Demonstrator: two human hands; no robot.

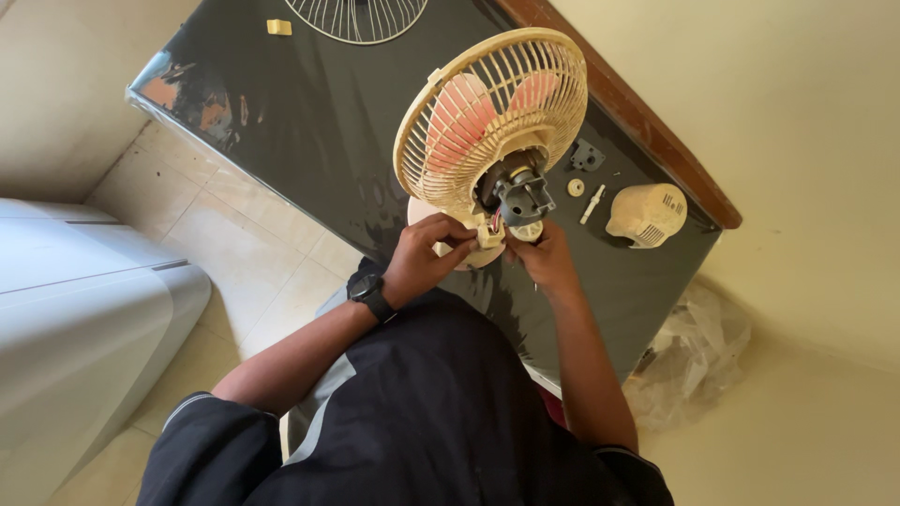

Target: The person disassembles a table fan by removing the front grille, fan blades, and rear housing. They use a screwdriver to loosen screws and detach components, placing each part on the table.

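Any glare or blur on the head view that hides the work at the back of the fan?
Head view: glare streaks the dark glossy table at its left corner; the fan and both hands, left hand and right hand, are evenly lit and sharp; wide-angle lens bends the edges; small wiring between the fingers is too fine to make out.

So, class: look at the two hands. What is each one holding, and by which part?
Both hands grip the cream table fan low at its neck, under the exposed motor: left hand on the small cream joint piece, right hand beside it.

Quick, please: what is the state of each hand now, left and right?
Left hand: closed, pinching the small cream part under the fan's motor.
Right hand: fingers curled at the same spot; whether it grips anything cannot be told.
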